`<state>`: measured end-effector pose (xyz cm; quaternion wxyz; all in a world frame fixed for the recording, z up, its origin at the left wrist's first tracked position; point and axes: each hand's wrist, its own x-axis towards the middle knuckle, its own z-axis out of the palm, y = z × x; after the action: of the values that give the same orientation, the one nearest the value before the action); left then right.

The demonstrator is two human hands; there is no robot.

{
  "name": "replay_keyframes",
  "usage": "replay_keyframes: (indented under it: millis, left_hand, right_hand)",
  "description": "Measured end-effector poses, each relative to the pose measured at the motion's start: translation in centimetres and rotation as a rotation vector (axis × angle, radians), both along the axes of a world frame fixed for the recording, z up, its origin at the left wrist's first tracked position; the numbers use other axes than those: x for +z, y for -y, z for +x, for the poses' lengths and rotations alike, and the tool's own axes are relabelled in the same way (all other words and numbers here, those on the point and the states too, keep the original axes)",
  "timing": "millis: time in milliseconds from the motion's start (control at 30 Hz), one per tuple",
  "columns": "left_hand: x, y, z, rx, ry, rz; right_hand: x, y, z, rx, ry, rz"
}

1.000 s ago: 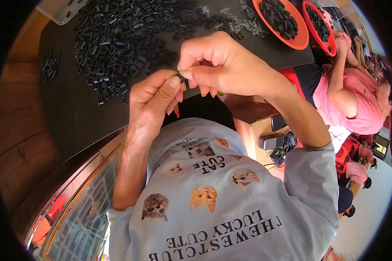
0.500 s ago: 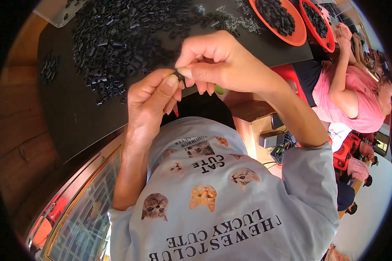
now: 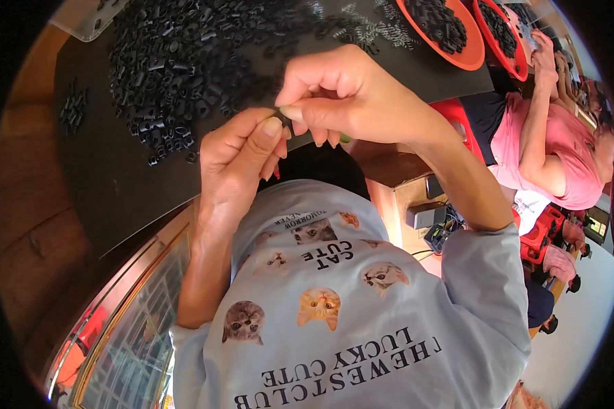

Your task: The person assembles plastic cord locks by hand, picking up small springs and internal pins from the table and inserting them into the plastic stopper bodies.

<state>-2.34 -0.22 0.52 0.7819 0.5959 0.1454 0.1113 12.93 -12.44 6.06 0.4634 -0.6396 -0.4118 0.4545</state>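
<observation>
Between my two hands, above the table's near edge, sits a small black plastic part (image 3: 286, 120), mostly covered by fingers. My left hand (image 3: 239, 150) pinches it between thumb and forefinger. From the right, my right hand (image 3: 341, 95) has its thumb and forefinger pressed together at the top of the same part; whether a second tiny piece is between them is hidden. Beyond my hands a wide heap of small black plastic parts (image 3: 177, 68) covers the dark table (image 3: 123, 198). Small metal springs (image 3: 372, 27) lie scattered at the back.
A small group of black parts (image 3: 73, 107) lies at the left. An orange bowl (image 3: 472, 54) and a red basin (image 3: 515, 65), both with black parts, stand at the back right. A clear plastic container (image 3: 85, 24) is at the far left. A co-worker in pink (image 3: 559, 150) sits at right.
My hands keep the same pinch on the black part, with barely any shift. The view has moved slightly, and the co-worker's arm at right has changed position a little.
</observation>
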Motion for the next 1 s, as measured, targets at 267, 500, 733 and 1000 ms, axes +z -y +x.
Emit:
replay_keyframes:
  millis: [267,500,733,1000]
  left_hand:
    - [-0.2,0.0,-0.1,-0.011,0.052,0.035]
    - [0.4,-0.2,-0.5,-0.039,0.079,-0.04]
    - [-0.7,0.0,-0.6,0.034,0.09,0.037]
    - [-0.1,0.1,-0.3,0.047,0.091,0.008]
  right_hand:
    - [-1.3,0.1,-1.1,-0.063,0.187,0.194]
    - [-0.3,0.0,-0.7,-0.112,-0.235,0.079]
    - [0.0,-0.8,-1.5,-0.062,0.205,0.118]
    - [-0.2,-0.4,-0.9,-0.096,-0.013,0.054]
